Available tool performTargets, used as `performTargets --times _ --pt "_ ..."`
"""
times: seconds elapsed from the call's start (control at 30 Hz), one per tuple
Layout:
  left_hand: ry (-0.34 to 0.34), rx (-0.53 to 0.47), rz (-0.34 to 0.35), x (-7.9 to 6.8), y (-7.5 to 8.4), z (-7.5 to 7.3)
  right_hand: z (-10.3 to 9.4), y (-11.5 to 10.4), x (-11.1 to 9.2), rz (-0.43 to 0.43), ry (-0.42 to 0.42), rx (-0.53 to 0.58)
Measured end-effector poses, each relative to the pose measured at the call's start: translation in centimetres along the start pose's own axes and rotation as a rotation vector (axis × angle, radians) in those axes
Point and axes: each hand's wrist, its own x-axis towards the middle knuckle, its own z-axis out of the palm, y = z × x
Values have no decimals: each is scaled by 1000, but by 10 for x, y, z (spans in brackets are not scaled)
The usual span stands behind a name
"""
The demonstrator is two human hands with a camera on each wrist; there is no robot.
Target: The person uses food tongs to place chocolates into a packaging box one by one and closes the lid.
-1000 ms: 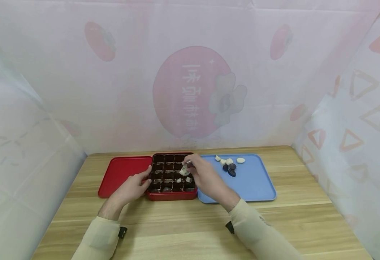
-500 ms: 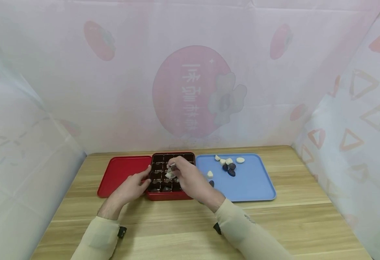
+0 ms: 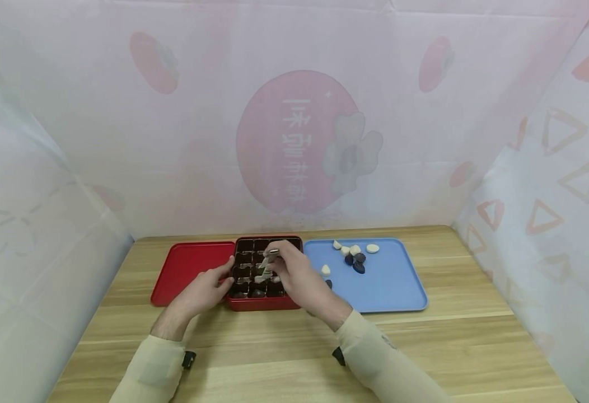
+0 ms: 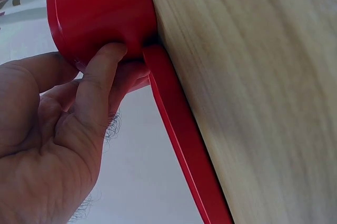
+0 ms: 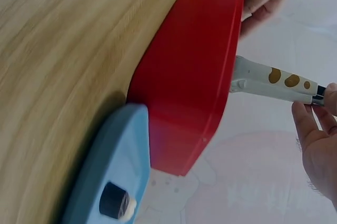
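My right hand (image 3: 302, 280) pinches a pair of white tongs (image 5: 279, 80) with brown spots, thumb and fingers near their end. The tongs point down into the dark divided insert of a red box (image 3: 264, 304); I cannot tell whether their tips hold a piece. My left hand (image 3: 205, 288) rests against the box's left side, with its fingertips on the outer wall in the left wrist view. Some dark pieces (image 3: 257, 293) sit in the compartments nearest me. My right hand hides part of the insert's right side.
A blue tray (image 3: 390, 285) right of the box bears several white pieces (image 3: 372, 248) and dark pieces (image 3: 359, 268), which look like chocolates. Left of the box lies a red lid (image 3: 186, 268). All stand on a wooden table (image 3: 254, 358) before a printed curtain (image 3: 199, 168).
My right hand has moved left over the box with the tongs, then the tongs have tipped a little toward me. A white piece on the tray's left has come into view. My left hand stays put.
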Motion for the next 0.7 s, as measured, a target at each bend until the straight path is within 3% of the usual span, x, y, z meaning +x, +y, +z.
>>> performTargets --times 0.23,0.4,0.7 --pt "-10 -11 -4 1 -1 0 -19 5 -11 10 57 -51" --pt "-7 -9 1 1 -1 0 -33 12 -18 46 94 -17" --pt "-5 -8 0 0 -2 -1 -53 21 -29 96 248 -91"
